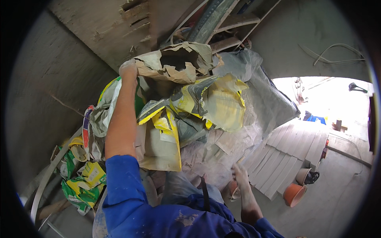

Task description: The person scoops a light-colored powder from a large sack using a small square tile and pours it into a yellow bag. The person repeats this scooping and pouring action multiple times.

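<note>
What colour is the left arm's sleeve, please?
The left sleeve is blue; the head view shows it.

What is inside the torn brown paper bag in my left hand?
Only dark shadow shows inside the torn brown paper bag in the left hand; its ragged front covers the bottom, so contents cannot be told.

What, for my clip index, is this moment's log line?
left hand: gripping torn brown paper sack; right hand: grip unclear; nearby: orange bucket
</note>
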Demonstrator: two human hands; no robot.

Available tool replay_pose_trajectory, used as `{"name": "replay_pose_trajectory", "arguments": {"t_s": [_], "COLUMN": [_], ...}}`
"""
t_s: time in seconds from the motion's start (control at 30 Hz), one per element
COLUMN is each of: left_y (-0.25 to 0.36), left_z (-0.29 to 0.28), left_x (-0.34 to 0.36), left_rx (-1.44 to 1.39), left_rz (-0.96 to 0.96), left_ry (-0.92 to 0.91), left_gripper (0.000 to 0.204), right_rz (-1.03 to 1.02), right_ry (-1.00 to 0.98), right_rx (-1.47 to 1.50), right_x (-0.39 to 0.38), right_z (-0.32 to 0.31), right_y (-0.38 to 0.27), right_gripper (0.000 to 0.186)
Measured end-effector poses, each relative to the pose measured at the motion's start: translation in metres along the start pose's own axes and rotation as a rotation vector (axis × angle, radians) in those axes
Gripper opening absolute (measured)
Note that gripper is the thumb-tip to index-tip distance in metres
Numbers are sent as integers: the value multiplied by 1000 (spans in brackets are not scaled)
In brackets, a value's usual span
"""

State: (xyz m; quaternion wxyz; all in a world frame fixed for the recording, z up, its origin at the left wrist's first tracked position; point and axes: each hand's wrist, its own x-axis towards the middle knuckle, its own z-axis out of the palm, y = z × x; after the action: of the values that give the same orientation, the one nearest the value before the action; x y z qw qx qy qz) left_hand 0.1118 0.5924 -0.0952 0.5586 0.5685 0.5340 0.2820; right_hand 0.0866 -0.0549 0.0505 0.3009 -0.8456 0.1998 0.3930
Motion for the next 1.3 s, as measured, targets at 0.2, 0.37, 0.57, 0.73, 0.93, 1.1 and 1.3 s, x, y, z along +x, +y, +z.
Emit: {"name": "replay_pose_trajectory", "arguments": {"t_s": [0.2, 0.37, 0.57, 0.73, 0.93, 1.1, 1.3], "left_y": [53, 59, 8, -31, -80, -49, -14], "left_z": [-14, -19, 71, 112, 90, 77, 85], "left_x": [-67, -200, -267, -281, -269, -204, -188], "left_rx": [-108, -96, 443, 598, 1050, 526, -15], "left_rz": [215, 261, 376, 293, 569, 43, -412], "left_ry": [62, -285, -425, -503, -582, -297, -100], "left_gripper": [39, 62, 83, 66, 36, 42, 38], "right_rz": [-117, -63, -264, -107, -277, -477, -496], "right_ry": [33, 75, 56, -51, -16, -102, -186], "right_rx": [64, 148, -437, -252, -353, -185, -118], "right_x": [112, 169, 196, 188, 144, 128, 112], "right_z": [33, 63, 74, 88, 106, 181, 196], "right_y": [-115, -150, -87, -28, -87, -188, -210], "right_gripper": [60, 55, 50, 53, 54, 46, 41]}}
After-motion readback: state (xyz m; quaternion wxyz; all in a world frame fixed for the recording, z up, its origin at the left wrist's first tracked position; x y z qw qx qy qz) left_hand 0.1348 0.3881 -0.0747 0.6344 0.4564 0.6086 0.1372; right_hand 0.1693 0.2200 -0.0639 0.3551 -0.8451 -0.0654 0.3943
